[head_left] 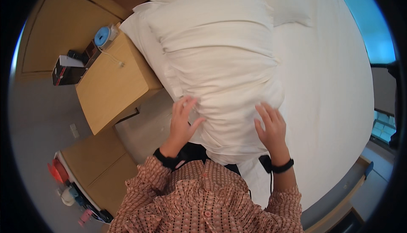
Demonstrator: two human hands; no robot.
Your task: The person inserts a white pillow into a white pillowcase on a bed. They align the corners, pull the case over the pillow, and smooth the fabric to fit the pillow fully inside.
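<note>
A white pillow (222, 70) in a wrinkled pillowcase lies lengthwise in front of me on the bed, its near end close to my body. Over its left near edge is my left hand (182, 123), fingers apart and holding nothing. My right hand (270, 123) is at the right near side of the same pillow, also spread and empty. Whether the fingertips touch the cloth cannot be told. More white pillows (292, 7) lie at the head of the bed, beside and beyond the wrinkled one. A white sheet (324, 90) covers the mattress.
Left of the bed stands a wooden bedside table (114, 83) with a blue round item (102, 36), a cable and a black box (70, 70). A cabinet (95, 163) with assorted things stands at lower left. A wooden frame (340, 201) runs along the lower right.
</note>
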